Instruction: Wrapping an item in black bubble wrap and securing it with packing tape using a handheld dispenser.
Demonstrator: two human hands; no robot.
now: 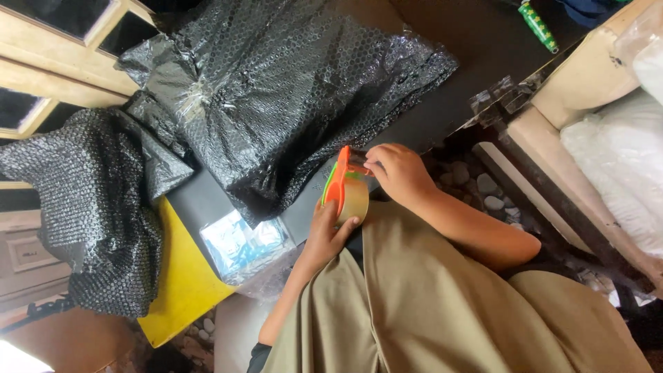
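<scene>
A large parcel wrapped in black bubble wrap is lying across the upper middle of the view, its shiny film bunched and held with a clear strip near its left corner. A second, smaller bundle of the same black bubble wrap is sitting to the left of it, hanging over a flat yellow sheet. Between the two, on a dark grey flat board, a clear plastic pouch with pale blue and white contents is lying just below the edge of the big parcel. At the top right a small green tube-shaped pack is resting, and at the far right a white plastic-wrapped bulk is sitting in a pale wooden frame.

The orange and green hand-held tape dispenser with a roll of brownish clear tape is being held low in the middle, just beside the lower edge of the big parcel and above the person's khaki-clad lap.

The left hand is coming up from below, its fingers curling around the underside of the roll, thumb pressing on the roll's face. The right hand is reaching in from the right with the forearm bent across the lap, its fingertips pressing together in a pinch at the dispenser's top end; whether tape itself is between them, I cannot tell.
</scene>
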